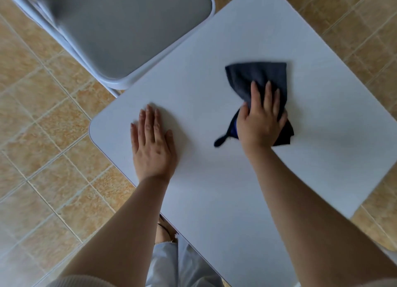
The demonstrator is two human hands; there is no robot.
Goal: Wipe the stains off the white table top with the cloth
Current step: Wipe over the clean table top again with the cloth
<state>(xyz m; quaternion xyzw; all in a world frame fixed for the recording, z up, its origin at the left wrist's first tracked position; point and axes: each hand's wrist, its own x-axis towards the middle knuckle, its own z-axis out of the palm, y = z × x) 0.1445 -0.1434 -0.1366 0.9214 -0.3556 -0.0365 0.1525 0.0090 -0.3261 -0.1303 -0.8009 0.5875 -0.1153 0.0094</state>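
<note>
One white table top (214, 190) and one dark cloth (257, 76) are recorded. Two bare hands are counted: left hand (152, 145), right hand (261, 123). One grey-seated chair (120, 29) is noted.

Soft, even daylight fills the scene, bright but without harsh glare. The white desk (214, 190) takes a faint bluish cast and shows no hot spots. Weak, diffuse shadows spread just right of the left grip (153, 145) and around the cloth (257, 78). Motion blur smears the chair (129, 29) and the floor tiles (43, 114) at left. Wide-angle distortion bends straight lines near the edges.
</note>
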